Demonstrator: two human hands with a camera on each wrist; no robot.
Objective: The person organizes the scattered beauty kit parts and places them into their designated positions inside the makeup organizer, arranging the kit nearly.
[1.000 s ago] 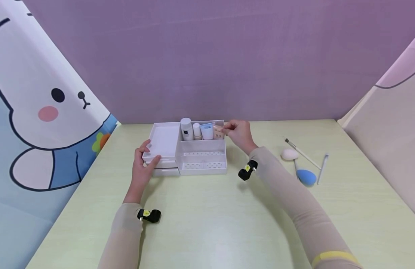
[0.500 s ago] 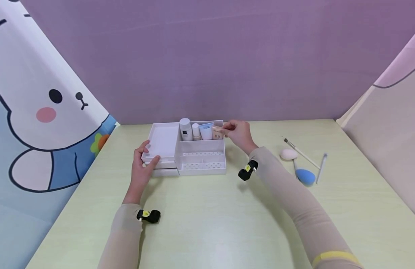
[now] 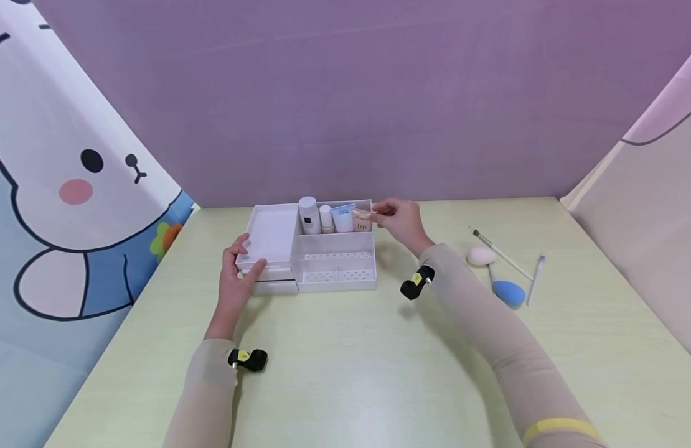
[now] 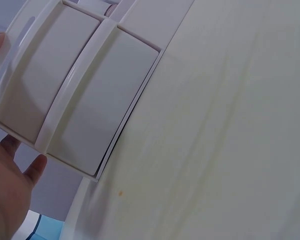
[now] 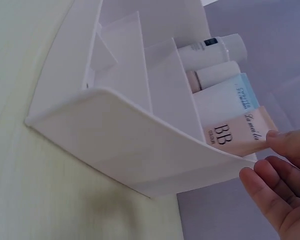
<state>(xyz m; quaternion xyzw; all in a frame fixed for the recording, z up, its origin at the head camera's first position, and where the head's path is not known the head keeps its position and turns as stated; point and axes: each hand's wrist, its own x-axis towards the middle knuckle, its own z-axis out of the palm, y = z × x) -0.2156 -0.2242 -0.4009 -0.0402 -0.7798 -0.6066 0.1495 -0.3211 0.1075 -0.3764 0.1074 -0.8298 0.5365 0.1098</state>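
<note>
A white cosmetics organizer (image 3: 337,287) stands at the back of the table, with drawers on its left side. My left hand (image 3: 237,283) holds it at the left, thumb over the front of its top tray and fingers along the side. My right hand (image 3: 401,222) pinches the top end of a beige BB cream tube (image 5: 235,135) at the right end of the rear compartment. Beside that tube stand a light-blue and white tube (image 3: 343,219), a small white-capped bottle (image 3: 327,219) and a larger white bottle (image 3: 309,216). The right fingertips are close to the organizer's side wall.
On the table at the right lie a pale pink makeup sponge (image 3: 481,256), a dark-tipped brush (image 3: 502,254), a blue teardrop-shaped piece (image 3: 509,294) and a slim pale stick (image 3: 536,280). A purple backdrop (image 3: 379,99) rises behind the table.
My right hand has shifted slightly to the right at the wrist, and more of the BB cream tube's lettering shows. The left hand stays on the organizer.
</note>
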